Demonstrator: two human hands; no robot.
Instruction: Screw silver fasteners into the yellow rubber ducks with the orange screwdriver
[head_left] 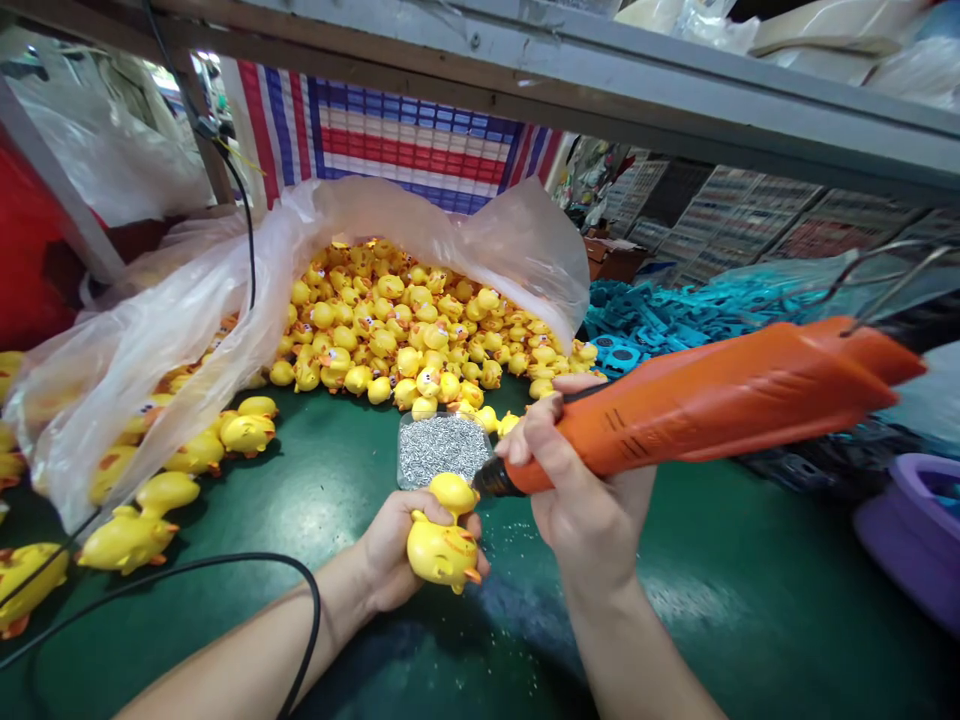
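Observation:
My left hand (394, 548) is closed around a yellow toy duck (444, 552), holding it over the green table. In my right hand (589, 490) is an orange electric screwdriver (675, 405), which hangs from a metal hook at the right. Its black tip points left and meets the duck near the rounded yellow part at the top; whether it touches a screw there I cannot tell. Just beyond the duck stands a clear tray (442, 450) full of small silver screws.
Behind the tray a big heap of yellow ducks (390, 320) spills from a plastic bag (187, 270). More ducks (131, 535) lie at the left. Teal parts (675, 310) are piled at the right, near a purple basin (911, 540). A black cable (225, 558) crosses my left forearm. A metal beam (480, 60) spans overhead.

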